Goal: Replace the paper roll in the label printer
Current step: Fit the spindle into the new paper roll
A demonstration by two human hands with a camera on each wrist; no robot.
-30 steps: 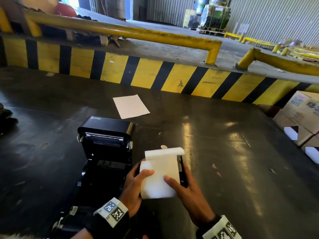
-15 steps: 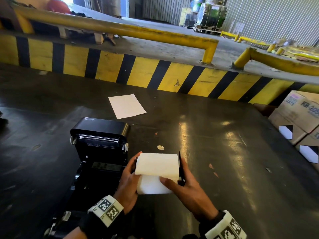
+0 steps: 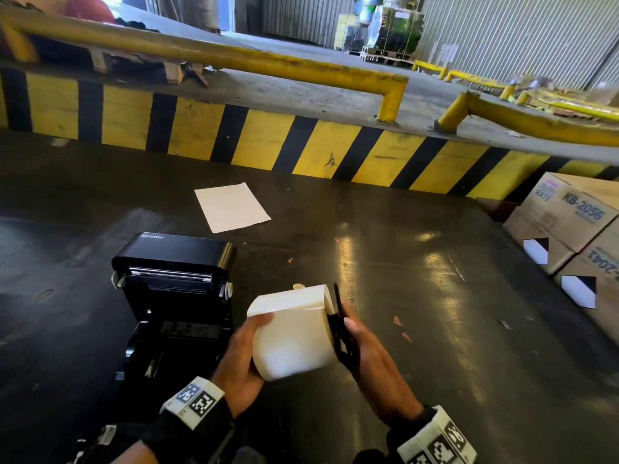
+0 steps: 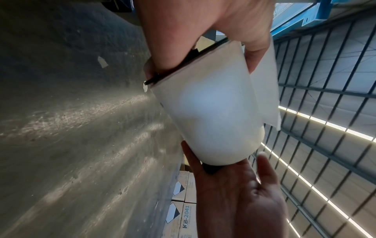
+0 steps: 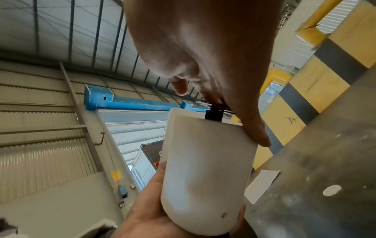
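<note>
I hold a white paper roll [image 3: 294, 333] just above the dark surface, to the right of the black label printer [image 3: 174, 296]. The printer's lid stands open and its bay looks dark. My left hand [image 3: 254, 336] grips the roll's left end, thumb on top. My right hand [image 3: 351, 333] grips the right end, fingers on the black holder flange [image 3: 338, 329]. In the left wrist view a loose flap of paper [image 4: 264, 83] hangs off the roll [image 4: 209, 112]. The right wrist view shows the roll [image 5: 205, 169] between both hands.
A loose white sheet [image 3: 231, 207] lies beyond the printer. Cardboard boxes [image 3: 576, 229] stand at the right edge. A yellow-and-black striped kerb [image 3: 301, 145] with yellow rails [image 3: 234, 58] closes off the far side. A small white disc [image 3: 299, 286] lies behind the roll.
The roll has been turned so its loose flap folds over the top. My hands have shifted from the roll's face to its two ends.
</note>
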